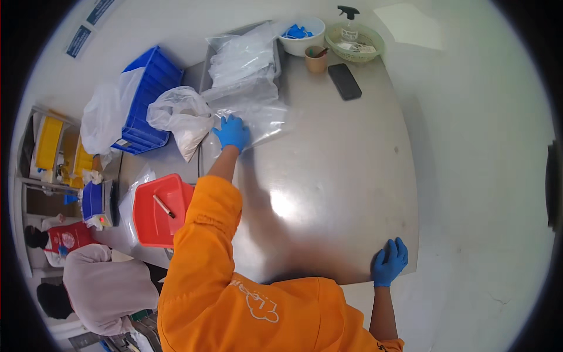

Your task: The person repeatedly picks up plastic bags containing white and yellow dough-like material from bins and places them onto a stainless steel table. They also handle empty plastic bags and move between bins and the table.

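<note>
My left hand (233,132), in a blue glove, reaches far across the metal table (328,170). Its fingers are spread over a clear plastic bag (267,120) that lies flat on the tabletop. Just left of that hand stands a translucent bag with pale powder (190,136) gathered in its bottom. My right hand (390,264), also gloved in blue, rests at the table's near right corner with its fingers stretched out and nothing in them. Beyond the left hand, a grey tray (280,56) holds a pile of clear bags (241,58).
A blue crate (153,97) and a red tub (146,220) with a marker (163,206) stand left. At the back are a white bowl (305,46), brown cup (315,62), green basket (369,56) with a spray bottle (348,29), and black phone (345,81). Two people work at left.
</note>
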Available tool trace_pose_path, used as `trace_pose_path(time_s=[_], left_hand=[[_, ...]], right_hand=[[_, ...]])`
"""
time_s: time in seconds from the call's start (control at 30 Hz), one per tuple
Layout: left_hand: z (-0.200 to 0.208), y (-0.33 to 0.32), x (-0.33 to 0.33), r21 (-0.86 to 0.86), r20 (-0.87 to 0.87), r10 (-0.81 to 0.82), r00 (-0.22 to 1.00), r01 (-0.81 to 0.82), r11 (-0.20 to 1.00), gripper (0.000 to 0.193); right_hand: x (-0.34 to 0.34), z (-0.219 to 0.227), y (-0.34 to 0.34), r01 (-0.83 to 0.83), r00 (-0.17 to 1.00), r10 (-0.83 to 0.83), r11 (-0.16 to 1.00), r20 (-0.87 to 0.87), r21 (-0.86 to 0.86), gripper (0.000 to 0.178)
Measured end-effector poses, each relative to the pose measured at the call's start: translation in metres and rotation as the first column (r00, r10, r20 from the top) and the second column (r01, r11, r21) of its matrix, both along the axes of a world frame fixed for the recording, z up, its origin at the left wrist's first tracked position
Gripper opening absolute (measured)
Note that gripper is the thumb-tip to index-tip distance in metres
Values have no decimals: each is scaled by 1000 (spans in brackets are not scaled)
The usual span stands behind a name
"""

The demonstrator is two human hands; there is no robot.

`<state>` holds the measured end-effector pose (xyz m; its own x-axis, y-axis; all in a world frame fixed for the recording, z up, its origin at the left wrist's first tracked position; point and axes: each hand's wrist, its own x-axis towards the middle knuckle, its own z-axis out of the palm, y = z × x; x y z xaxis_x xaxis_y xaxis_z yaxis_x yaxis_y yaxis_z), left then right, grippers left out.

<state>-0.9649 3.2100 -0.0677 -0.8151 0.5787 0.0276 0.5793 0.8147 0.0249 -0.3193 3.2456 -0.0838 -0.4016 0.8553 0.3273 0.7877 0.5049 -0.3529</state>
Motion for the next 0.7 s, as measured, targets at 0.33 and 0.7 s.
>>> trace_pose_path(time_s=[0.33,0.7], left_hand=[[43,33,150,725,-283,-234,930,367,583,19],[-31,-14,490,97,122,-909,398,907,410,83]], right_hand=[[5,2,-2,57,997,-56,998,-47,7,36],[41,-36,-12,287,856,-227,956,-465,62,30]])
